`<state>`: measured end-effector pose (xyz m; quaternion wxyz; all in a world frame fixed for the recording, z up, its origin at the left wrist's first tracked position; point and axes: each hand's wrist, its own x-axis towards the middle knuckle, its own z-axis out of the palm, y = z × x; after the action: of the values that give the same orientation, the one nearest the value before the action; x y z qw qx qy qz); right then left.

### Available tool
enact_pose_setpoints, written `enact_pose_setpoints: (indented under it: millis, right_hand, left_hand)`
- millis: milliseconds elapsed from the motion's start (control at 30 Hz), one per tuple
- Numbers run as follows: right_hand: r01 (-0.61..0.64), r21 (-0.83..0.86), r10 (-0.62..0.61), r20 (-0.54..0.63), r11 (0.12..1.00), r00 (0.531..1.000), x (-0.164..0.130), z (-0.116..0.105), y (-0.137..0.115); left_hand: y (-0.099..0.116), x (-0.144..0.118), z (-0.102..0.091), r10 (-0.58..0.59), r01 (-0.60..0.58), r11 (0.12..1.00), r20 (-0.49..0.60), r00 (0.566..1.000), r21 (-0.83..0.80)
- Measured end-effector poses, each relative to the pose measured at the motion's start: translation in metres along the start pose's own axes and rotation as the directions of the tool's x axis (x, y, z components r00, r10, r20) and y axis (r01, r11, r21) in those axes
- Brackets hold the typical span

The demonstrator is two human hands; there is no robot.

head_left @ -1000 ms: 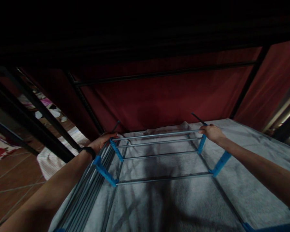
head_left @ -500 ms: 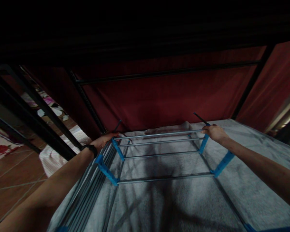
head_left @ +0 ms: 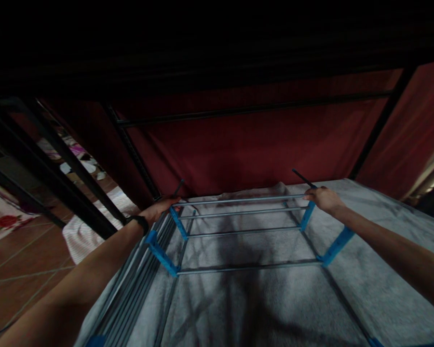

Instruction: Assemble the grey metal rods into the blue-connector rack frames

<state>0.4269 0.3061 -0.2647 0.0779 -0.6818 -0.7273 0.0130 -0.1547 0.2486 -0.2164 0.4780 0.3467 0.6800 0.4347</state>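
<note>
A rack of grey metal tubes and blue plastic brackets [head_left: 161,254] lies on a grey blanket [head_left: 275,303]. At its far left corner my left hand [head_left: 163,207], with a dark band on the wrist, is closed round the frame. My right hand [head_left: 324,198] grips the far right corner, where the top crossbar [head_left: 238,199] meets a blue bracket [head_left: 306,216]. A short tube end sticks out beyond each hand. Both sets of fingertips are partly hidden. Beneath my left forearm lies a bundle of loose grey tubes [head_left: 133,294].
Dark metal bed-frame bars [head_left: 68,159] rise on the left, with a dark overhang above. A red curtain [head_left: 235,149] hangs behind. Beyond the bars are a tiled floor [head_left: 32,260], a striped cloth [head_left: 83,233] and a floral cloth [head_left: 3,217].
The view has shifted slightly, so everything sits a little further right. Both hands keep the same hold on the rack.
</note>
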Motion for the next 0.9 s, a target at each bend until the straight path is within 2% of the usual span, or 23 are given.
enact_pose_setpoints:
  millis: [133, 300, 533, 733, 900]
  right_hand:
    - [0.000, -0.011, 0.000, -0.017, 1.000, 1.000, 0.000, 0.000, 0.000]
    - [0.005, -0.024, -0.005, 0.005, 1.000, 1.000, 0.000, 0.001, 0.000]
    - [0.007, -0.024, -0.007, 0.005, 1.000, 1.000, 0.002, 0.003, 0.003]
    - [0.006, 0.004, -0.006, -0.031, 1.000, 0.999, 0.002, 0.005, 0.003]
    - [0.041, -0.014, -0.041, -0.002, 0.999, 0.999, 0.002, 0.004, 0.003]
  left_hand:
    - [-0.003, -0.002, -0.001, 0.014, -0.014, 1.000, 0.014, 1.000, 0.014]
    - [-0.007, 0.001, -0.004, 0.085, -0.087, 0.996, 0.069, 0.994, 0.023]
    - [-0.004, 0.010, -0.009, -0.002, -0.001, 0.999, 0.086, 0.996, 0.035]
    - [-0.004, 0.016, -0.013, 0.013, -0.017, 0.999, 0.083, 0.996, 0.041]
    - [-0.004, 0.017, -0.016, -0.002, -0.010, 0.996, 0.130, 0.992, 0.092]
